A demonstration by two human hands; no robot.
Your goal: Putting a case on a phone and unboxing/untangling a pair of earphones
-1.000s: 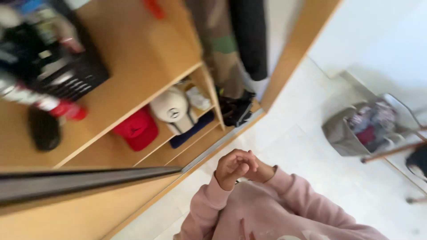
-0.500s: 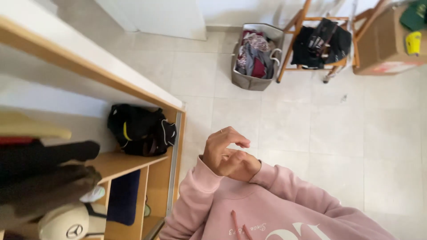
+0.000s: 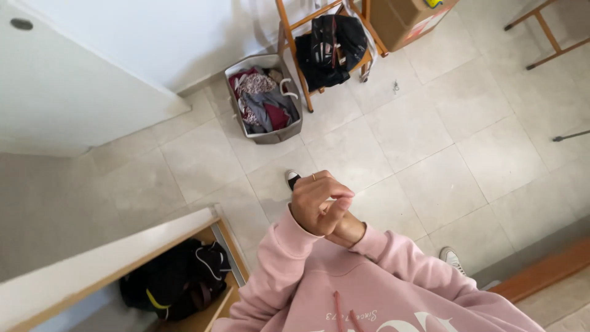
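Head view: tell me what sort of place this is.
Probably a bedroom or dressing area in a home: a fabric basket of clothes on the tiled floor, a wooden wardrobe shelf holding a black bag, and a wooden chair draped with dark clothing.

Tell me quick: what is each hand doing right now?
Left hand: fingers curled, clasped over the right, holding nothing visible.
Right hand: mostly hidden beneath the left; cannot be told.

Pink sweatshirt [image 3: 381, 289] with white lettering, pale beige floor tiles [image 3: 430, 135], grey fabric basket [image 3: 264, 101] stuffed with maroon, grey and patterned clothes, black bag [image 3: 178, 280] with a yellow stripe, light wood chair [image 3: 307, 55].
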